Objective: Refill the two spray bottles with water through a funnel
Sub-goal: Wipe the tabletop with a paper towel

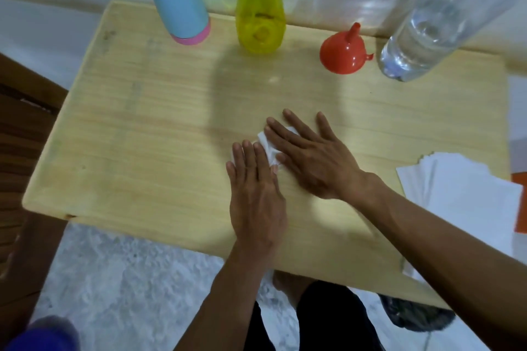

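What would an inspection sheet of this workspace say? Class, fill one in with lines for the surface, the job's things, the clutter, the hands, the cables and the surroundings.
Surface: light wooden table, grain visible, a shadow across its middle.
Job's things: blue spray bottle and yellow spray bottle upright at the far edge; red funnel standing mouth-down, spout up; clear water bottle partly filled.
Clutter: white tissue at table centre; stack of white paper at the right edge.
Hands: left hand and right hand both flat, fingers straight, pressing the tissue.
Cables: nothing seen.
Surroundings: white wall behind; pale floor below; dark wooden furniture at left.
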